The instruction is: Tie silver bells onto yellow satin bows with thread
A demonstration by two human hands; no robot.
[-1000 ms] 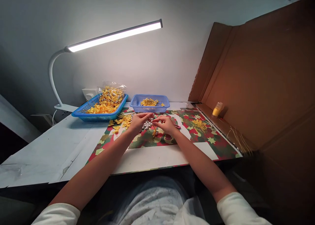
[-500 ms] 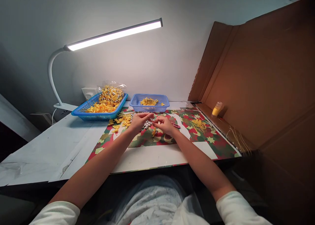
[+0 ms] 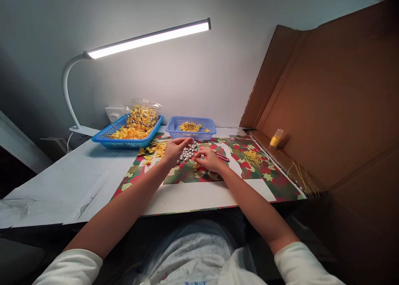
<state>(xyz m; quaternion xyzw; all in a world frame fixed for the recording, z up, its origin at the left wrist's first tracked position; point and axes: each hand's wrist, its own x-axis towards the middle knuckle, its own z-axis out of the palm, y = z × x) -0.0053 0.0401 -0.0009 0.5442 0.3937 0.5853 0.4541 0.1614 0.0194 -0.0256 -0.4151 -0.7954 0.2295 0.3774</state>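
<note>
My left hand [image 3: 175, 150] is closed in a pinch above the left side of a pile of small silver bells [image 3: 187, 152]; what its fingertips hold is too small to make out. My right hand [image 3: 207, 158] pinches just right of the pile, with a small yellow flower piece [image 3: 196, 167] hanging below its fingertips on a thin string. Loose yellow flowers [image 3: 159, 148] lie left of my left hand. A pink-handled tool [image 3: 222, 157] rests on the patterned mat beyond my right wrist.
A blue basket [image 3: 124, 143] of yellow flowers stands back left, and a smaller blue basket [image 3: 190, 135] back centre. Yellow strings [image 3: 253, 157] lie right. A lamp [image 3: 149, 38] hangs above. Cardboard [image 3: 330, 89] and a yellow-labelled bottle [image 3: 276, 138] are on the right.
My left hand has risen slightly, and more of the bell pile shows between my hands. The yellow piece under my right hand hangs slightly lower. The camera view has shifted a little.
</note>
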